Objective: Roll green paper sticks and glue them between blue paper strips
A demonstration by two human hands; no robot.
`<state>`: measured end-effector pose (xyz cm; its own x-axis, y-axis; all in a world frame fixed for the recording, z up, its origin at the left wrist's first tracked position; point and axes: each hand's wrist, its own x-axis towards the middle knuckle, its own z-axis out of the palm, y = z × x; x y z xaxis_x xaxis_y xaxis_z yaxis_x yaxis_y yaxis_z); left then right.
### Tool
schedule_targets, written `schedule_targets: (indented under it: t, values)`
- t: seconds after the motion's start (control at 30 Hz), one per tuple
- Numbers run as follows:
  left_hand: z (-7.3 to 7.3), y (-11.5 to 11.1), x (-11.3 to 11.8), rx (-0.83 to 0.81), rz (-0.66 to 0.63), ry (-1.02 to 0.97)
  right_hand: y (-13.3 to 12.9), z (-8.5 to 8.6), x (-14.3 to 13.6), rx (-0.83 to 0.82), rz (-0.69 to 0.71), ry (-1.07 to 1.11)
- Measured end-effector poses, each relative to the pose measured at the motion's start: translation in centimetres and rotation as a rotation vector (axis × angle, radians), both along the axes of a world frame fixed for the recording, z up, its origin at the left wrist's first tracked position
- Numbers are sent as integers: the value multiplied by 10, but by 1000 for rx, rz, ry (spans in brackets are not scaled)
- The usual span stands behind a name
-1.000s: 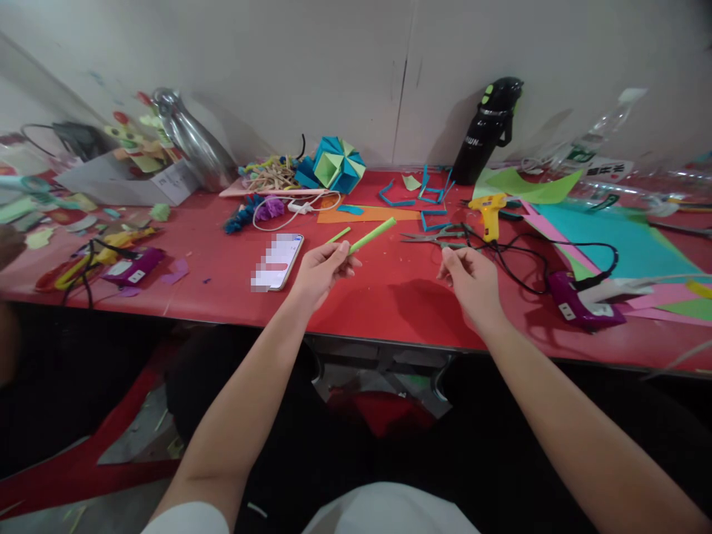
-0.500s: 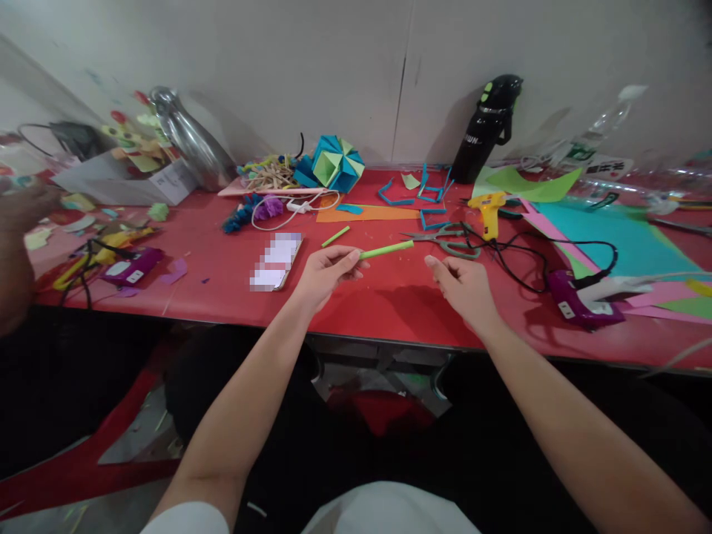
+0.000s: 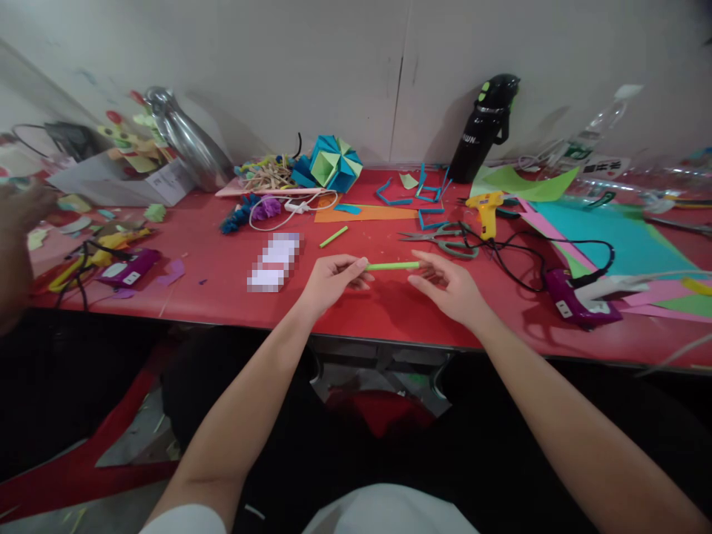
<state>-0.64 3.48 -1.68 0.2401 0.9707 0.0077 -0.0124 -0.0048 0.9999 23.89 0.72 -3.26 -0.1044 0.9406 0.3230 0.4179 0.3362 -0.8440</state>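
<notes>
A thin light-green paper tube (image 3: 392,266) lies level above the red tabletop, pinched at its left end by my left hand (image 3: 337,280). My right hand (image 3: 446,285) is at the tube's other end, thumb and fingers apart, the fingertips close to the tip; whether they touch it I cannot tell. A second, shorter green paper tube (image 3: 334,236) rests on the table behind my left hand. Grey-handled scissors (image 3: 443,241) lie just beyond my right hand. Further back are blue folded paper strips (image 3: 432,219) and an orange paper sheet (image 3: 370,214).
A phone (image 3: 274,262) lies left of my hands. To the right are a yellow glue gun (image 3: 486,213), black cables and a purple power adapter (image 3: 581,298). A black bottle (image 3: 483,130) and a paper ball (image 3: 334,165) stand behind. Another person's arm (image 3: 14,256) is at far left.
My right hand has opened its fingers and come to the tube's right end. The tube has turned from slanting upward to nearly level and sits slightly lower.
</notes>
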Motion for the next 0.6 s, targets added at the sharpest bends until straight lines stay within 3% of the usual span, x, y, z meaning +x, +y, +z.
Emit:
schedule_targets:
  t: [0.13, 0.3, 0.6]
  values:
    - [-5, -3, 5, 125, -43, 128, -2, -3, -7, -69, 71, 19]
    - [-14, -8, 12, 238, -76, 256, -3, -11, -12, -29, 45, 17]
    - [-23, -9, 17, 424, -35, 354, -4, -12, -13, -49, 104, -32]
